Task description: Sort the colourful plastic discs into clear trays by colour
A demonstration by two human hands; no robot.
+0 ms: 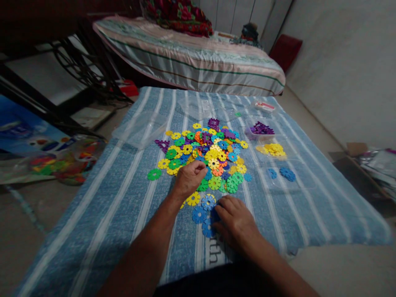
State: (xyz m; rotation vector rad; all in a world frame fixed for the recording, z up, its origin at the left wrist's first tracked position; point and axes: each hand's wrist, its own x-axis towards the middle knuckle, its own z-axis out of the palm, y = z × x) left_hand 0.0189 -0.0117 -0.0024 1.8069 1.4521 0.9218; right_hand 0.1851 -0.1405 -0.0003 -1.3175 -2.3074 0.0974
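**Two hands at the near edge of a heap of plastic snowflake discs**

The left hand (189, 178) rests on the near rim of the mixed pile of discs (206, 154), its fingers curled and pinched together at the tips; whether a disc sits in the pinch cannot be told. The right hand (235, 220) lies flat, fingers spread slightly and pressing on a cluster of blue discs (202, 214). About four blue ones show here: one just beyond the fingertips, one to their left, two partly under them. One yellow disc (193, 199) lies between the two hands, just under the left wrist.

Beyond the left fingertips the pile holds too many discs to count: yellow, green, blue, orange and purple. A single green disc (154, 174) sits apart, well left of the left fingers.

Far right of both hands, clear trays hold three sorted groups: purple pieces (261, 129), yellow discs (273, 149), and three or four blue discs (284, 173).

All of this lies on a blue striped cloth (117, 198). Left of the left hand, the cloth is bare out to its edge; right of the right hand, a bare strip runs to the trays. The cloth's near edge is just behind the right wrist. A bed (198, 57) stands past the far edge.
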